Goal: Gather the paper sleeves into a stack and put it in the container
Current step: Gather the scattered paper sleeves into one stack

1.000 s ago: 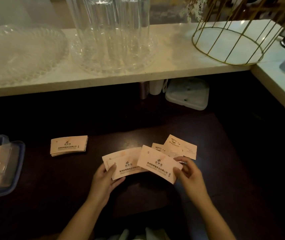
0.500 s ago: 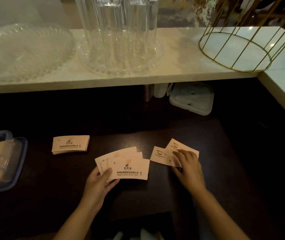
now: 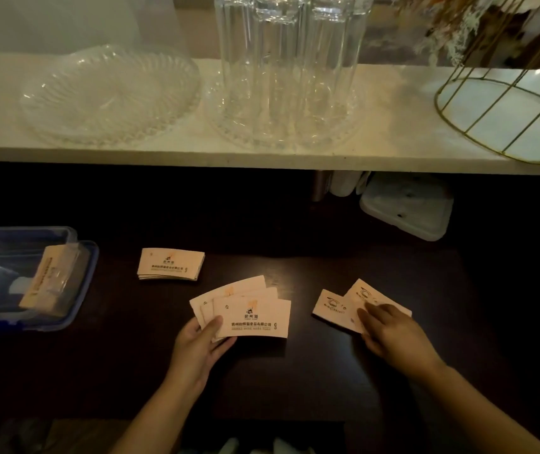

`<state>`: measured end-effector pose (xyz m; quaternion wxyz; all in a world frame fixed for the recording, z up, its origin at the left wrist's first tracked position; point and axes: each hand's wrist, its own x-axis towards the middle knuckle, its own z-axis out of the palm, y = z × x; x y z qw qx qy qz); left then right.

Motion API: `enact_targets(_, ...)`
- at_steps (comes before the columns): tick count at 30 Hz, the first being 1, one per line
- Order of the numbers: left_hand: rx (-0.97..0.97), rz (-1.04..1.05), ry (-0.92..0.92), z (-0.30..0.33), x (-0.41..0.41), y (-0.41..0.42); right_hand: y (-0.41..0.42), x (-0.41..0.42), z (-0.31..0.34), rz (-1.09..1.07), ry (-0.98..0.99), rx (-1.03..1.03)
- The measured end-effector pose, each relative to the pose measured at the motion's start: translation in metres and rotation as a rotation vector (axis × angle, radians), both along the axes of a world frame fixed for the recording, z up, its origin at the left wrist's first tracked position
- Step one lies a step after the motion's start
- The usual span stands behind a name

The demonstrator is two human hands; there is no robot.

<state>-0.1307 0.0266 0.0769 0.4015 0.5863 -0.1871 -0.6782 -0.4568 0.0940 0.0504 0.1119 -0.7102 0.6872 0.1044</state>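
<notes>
My left hand holds a fan of three pale paper sleeves with dark print, thumb on top. Two loose sleeves lie overlapped on the dark table to the right; my right hand rests flat on their near edge, fingers together, not lifting them. A small neat stack of sleeves lies further left. A clear blue-rimmed plastic container sits at the far left with a wrapped bundle of sleeves inside.
A white shelf overhangs the back of the table, bearing a glass platter, tall glasses on a glass tray, and a gold wire basket. A white lidded box sits under the shelf.
My right hand let go of the sleeve it was adding to the fan and moved right onto the two loose sleeves. The fan in my left hand closed up.
</notes>
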Motion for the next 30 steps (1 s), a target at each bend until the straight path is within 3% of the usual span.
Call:
enact_targets(3, 0.008, 0.031, -0.001, 0.001, 0.001, -0.001, 0.013, 0.009, 0.007, -0.203, -0.194, -0.148)
enact_targets(7, -0.017, 0.023, 0.009, 0.005, 0.004, -0.002, 0.013, 0.044, 0.036, -0.756, -0.818, -0.495)
enact_targets(10, -0.022, 0.015, 0.008, 0.007, 0.003, 0.0, 0.0, 0.081, 0.055, -0.688, -1.229, -0.438)
enact_targets(12, -0.013, 0.005, 0.018, 0.008, 0.002, 0.0, -0.01, 0.105, 0.061, -0.575, -1.34, -0.279)
enact_targets(17, -0.027, -0.035, 0.023, 0.013, 0.002, 0.0, -0.036, 0.134, 0.054, -0.406, -1.099, -0.142)
enact_targets(22, -0.059, -0.074, -0.038, 0.01, 0.005, 0.003, -0.039, 0.141, 0.033, -0.265, -0.912, -0.287)
enact_targets(26, -0.034, -0.035, -0.029, 0.004, 0.011, 0.007, -0.029, 0.081, 0.014, -0.315, -0.505, -0.374)
enact_targets(30, 0.011, 0.036, 0.015, -0.002, 0.016, 0.006, -0.004, 0.007, 0.002, -0.403, -0.182, -0.06)
